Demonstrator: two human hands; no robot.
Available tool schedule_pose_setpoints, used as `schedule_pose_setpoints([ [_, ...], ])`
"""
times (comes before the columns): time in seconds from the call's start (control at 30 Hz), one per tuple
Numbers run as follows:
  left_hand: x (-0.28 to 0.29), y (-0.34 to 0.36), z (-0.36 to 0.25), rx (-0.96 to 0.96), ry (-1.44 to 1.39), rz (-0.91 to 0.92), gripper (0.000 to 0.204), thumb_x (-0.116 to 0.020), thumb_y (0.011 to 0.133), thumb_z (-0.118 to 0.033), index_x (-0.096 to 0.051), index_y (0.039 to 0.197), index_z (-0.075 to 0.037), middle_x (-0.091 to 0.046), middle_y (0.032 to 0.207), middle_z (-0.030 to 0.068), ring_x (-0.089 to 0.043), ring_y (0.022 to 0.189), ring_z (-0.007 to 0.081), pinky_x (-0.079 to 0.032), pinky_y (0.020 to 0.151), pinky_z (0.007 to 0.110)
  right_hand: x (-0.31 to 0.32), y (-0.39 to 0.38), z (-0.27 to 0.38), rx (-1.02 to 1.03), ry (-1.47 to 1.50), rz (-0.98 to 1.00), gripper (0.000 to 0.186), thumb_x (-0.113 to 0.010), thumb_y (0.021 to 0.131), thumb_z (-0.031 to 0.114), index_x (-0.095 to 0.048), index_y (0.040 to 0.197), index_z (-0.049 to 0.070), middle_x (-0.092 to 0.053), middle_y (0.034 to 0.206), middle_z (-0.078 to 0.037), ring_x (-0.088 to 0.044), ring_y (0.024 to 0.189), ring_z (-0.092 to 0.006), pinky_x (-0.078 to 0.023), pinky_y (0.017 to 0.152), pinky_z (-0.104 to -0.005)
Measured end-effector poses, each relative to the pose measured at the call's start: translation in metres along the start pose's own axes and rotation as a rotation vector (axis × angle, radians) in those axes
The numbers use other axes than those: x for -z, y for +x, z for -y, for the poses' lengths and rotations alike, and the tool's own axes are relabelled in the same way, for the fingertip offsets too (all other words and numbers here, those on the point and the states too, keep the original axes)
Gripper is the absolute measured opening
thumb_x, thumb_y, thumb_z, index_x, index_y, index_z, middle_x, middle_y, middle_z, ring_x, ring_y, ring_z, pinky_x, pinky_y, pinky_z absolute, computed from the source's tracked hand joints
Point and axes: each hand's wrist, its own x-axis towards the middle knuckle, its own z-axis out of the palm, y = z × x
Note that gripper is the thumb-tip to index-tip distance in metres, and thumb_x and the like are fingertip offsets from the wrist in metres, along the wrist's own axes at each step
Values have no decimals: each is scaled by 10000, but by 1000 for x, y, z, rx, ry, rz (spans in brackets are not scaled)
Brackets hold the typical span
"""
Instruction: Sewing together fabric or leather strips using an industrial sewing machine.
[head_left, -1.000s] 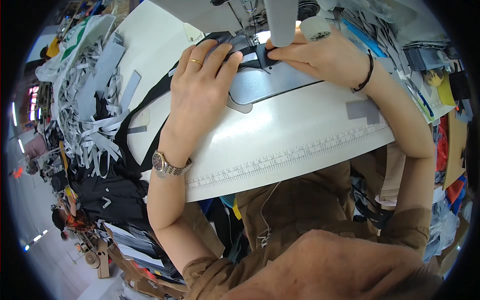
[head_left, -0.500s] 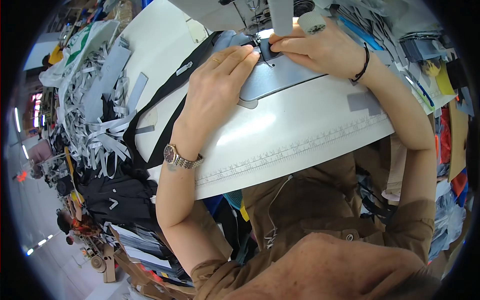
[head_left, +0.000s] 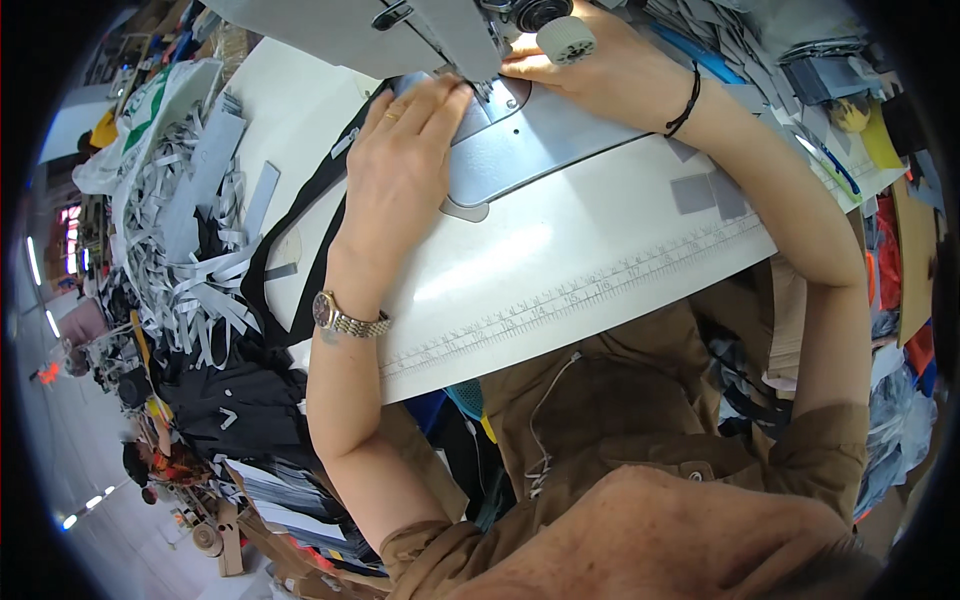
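The left hand lies flat, palm down, fingers stretched out together, pressing a black strap onto the metal plate of the sewing machine; its fingertips reach just beside the needle area under the machine head. It grips nothing, only holds the strap down. The right hand rests on the far side of the plate, fingers bent and pinched close at the same spot, touching the strap end; how much it has between its fingers cannot be told. The strap runs from under the left palm back across the white table and off its left edge. A ruler strip lines the table's near edge. Grey strips lie heaped at the left.
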Motion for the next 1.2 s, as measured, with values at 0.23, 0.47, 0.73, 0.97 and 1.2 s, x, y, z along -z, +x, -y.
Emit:
schedule_pose_setpoints([
  [0.23, -1, 0, -10, 126, 1, 44, 306, -596, 845, -15, -660, 1144, -2, -677, 1193, 135, -650, 1139, 258, -536, 940, 390, -11, 3, -9, 291, -448, -527, 151, -601, 754, 137, -674, 812, 19, -599, 712, -102, -595, 726, -249, -473, 813, -376],
  [0.47, 40, -16, -46, 303, 238, 272, 306, -644, 804, -28, -662, 1104, 30, -687, 1125, 176, -704, 943, 258, -582, 706, 314, 38, -17, 28, 200, 47, 184, 217, -618, 802, 59, -653, 1003, -12, -669, 1113, -91, -645, 886, -234, -529, 842, -348],
  [0.73, 59, -68, 40, 397, 28, 11, 192, -690, 860, -89, -727, 1039, -28, -721, 1056, 125, -661, 1011, 282, -515, 879, 393, 28, 35, 154, 313, 228, -13, 273, -626, 796, 103, -654, 1029, -36, -615, 1096, -115, -612, 973, -209, -555, 802, -300],
  [0.97, 79, -105, 81, 805, -223, -151, 177, -671, 913, -133, -756, 1037, -40, -751, 822, 114, -692, 728, 135, -519, 685, 266, 25, 20, 138, 263, 300, -37, 149, -657, 738, 59, -579, 856, 11, -527, 889, -84, -598, 785, -188, -537, 565, -282],
  [1.2, 72, -47, 66, 412, -154, -53, 201, -692, 817, -72, -777, 998, -89, -740, 877, 84, -659, 795, 222, -501, 727, 319, 80, -77, 158, 390, 1010, 1065, 275, -713, 791, 206, -615, 977, 29, -645, 837, -170, -675, 788, -373, -548, 673, -471],
])
